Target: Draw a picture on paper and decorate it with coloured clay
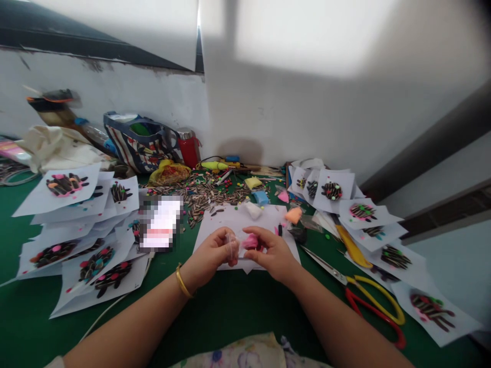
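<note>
Over a white paper sheet (207, 223), my two hands are close together. My left hand (210, 253) is closed, pinching a small clear plastic bag (232, 245) between thumb and fingers. A soft pink lump that looks like modelling clay (250, 242) sits between the thumb and fingers of my right hand (276, 253). Part of the lump is hidden by the fingers. On the sheet's far edge lies a white clay lump (253, 209), with an orange clay lump (293, 214) at its right edge. Blue clay (261, 198) and yellow clay (253, 182) lie just beyond.
Striped sunflower seeds (207, 197) are heaped behind the sheet. Large scissors (355, 286) with red and yellow handles lie at right. Sheets with seed-decorated figures are stacked at left (72, 185) and right (362, 210). A phone-like pixelated patch, red bottle (188, 148) and bag (140, 143) stand farther left.
</note>
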Demonstrator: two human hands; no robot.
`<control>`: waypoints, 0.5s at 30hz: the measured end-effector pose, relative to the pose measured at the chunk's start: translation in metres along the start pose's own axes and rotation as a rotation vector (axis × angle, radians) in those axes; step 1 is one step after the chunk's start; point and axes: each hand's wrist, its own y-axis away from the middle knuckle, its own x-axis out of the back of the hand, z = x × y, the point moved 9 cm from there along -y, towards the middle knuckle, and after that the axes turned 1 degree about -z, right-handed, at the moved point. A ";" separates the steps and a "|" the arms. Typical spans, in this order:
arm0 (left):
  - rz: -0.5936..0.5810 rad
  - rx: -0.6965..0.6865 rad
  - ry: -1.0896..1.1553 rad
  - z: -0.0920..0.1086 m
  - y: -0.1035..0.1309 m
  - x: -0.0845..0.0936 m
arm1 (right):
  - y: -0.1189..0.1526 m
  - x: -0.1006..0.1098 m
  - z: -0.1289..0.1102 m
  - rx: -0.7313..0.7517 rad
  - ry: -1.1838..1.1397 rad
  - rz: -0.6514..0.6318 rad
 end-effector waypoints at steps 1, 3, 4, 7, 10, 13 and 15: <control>0.004 0.003 0.003 0.000 0.000 0.000 | 0.000 -0.002 0.000 0.002 0.001 -0.014; -0.003 0.012 -0.002 -0.002 0.000 -0.001 | 0.000 -0.004 0.000 0.003 0.016 -0.024; -0.010 0.019 -0.012 -0.003 0.000 -0.002 | 0.000 -0.005 0.000 0.006 0.036 -0.019; -0.021 0.031 -0.045 -0.004 0.000 -0.003 | 0.001 -0.006 -0.003 0.025 0.110 0.002; -0.018 0.019 -0.057 -0.002 0.001 -0.002 | 0.001 -0.005 -0.004 0.029 0.106 0.005; -0.004 -0.018 -0.042 0.004 0.000 -0.001 | 0.000 -0.001 0.006 -0.041 -0.056 0.013; 0.006 -0.037 -0.027 0.007 0.000 0.001 | -0.002 0.002 0.014 -0.099 -0.210 0.023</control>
